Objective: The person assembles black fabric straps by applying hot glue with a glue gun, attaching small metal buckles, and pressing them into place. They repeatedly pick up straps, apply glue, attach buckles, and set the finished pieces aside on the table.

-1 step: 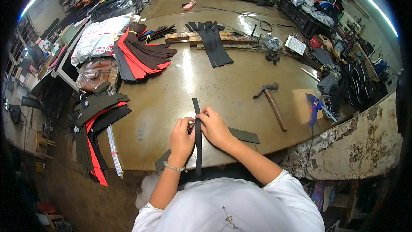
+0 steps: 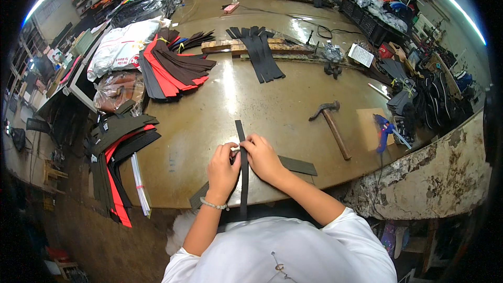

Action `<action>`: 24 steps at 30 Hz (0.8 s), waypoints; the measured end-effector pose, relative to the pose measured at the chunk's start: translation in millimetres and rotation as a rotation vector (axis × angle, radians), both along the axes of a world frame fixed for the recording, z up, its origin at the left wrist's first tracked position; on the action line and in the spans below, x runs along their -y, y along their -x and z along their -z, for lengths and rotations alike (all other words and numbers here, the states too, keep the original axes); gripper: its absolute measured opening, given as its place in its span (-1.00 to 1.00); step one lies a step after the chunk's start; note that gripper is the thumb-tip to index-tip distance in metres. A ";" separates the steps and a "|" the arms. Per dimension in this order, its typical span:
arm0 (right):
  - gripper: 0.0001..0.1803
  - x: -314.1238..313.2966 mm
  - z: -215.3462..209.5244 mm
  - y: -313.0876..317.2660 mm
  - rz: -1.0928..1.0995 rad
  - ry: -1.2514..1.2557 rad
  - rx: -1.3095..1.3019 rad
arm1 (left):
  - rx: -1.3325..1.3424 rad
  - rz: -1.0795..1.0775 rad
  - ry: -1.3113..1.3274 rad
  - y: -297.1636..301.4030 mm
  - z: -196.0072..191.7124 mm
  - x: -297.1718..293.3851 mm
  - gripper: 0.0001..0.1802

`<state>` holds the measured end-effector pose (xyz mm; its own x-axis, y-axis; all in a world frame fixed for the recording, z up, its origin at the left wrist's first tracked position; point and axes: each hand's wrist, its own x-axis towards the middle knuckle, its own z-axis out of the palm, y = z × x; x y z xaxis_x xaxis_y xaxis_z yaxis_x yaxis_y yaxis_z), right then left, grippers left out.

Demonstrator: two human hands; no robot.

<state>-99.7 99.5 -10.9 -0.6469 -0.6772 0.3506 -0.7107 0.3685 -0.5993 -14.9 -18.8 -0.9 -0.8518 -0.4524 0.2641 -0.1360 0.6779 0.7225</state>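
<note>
A long black strap (image 2: 244,181) runs from the tabletop down past the near edge toward my lap. My right hand (image 2: 262,158) is closed on the strap, fingers pinching it from the right side. Just left of the strap, my left hand (image 2: 222,167) is closed, its fingertips on a small white piece (image 2: 235,149) whose kind I cannot make out. A dark grey-green strip (image 2: 297,165) lies flat beneath my right wrist, and a similar piece (image 2: 198,195) sits by my left wrist. Most of my fingertips' undersides are hidden.
To the right lie a claw hammer (image 2: 331,126) and a blue glue gun (image 2: 385,131) on a cardboard piece. Black strips (image 2: 258,55) rest ahead by wooden boards (image 2: 215,46). Red and brown strips (image 2: 178,65) pile up left; more strips (image 2: 112,147) overhang the left edge. Other people sit at the far end.
The part of the strap near my hands has shifted slightly right. The white piece at my left fingertips shows more clearly now.
</note>
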 end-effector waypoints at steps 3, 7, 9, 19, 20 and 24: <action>-0.74 -9.3 3.0 -9.5 -0.024 -0.033 -0.190 | -0.040 0.012 0.039 -0.7 -0.5 -2.8 -0.74; -0.86 -17.6 -3.7 -20.7 -0.053 -0.049 -0.281 | -0.012 0.119 0.212 -2.8 1.5 -4.8 -0.69; -0.88 -19.2 -7.2 -21.4 -0.081 -0.098 -0.179 | -0.006 0.129 0.225 -3.2 2.7 -5.2 -0.68; -0.84 -42.6 -22.1 -39.9 -0.278 -0.228 -0.028 | 0.039 0.138 0.290 -3.8 5.3 -3.8 -0.69; -0.83 -52.7 -24.3 -43.3 -0.328 -0.256 0.019 | 0.065 0.140 0.290 -3.4 5.2 -3.8 -0.69; -0.72 -125.5 -27.2 -28.3 -0.085 0.109 0.408 | 0.019 0.117 0.264 -2.0 3.8 -5.8 -0.71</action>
<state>-71.4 225.0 16.4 -0.6910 -0.7071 0.1500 -0.4320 0.2376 -0.8700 -12.9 -13.1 -4.7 -0.9000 -0.2687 0.3433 -0.0578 0.8541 0.5169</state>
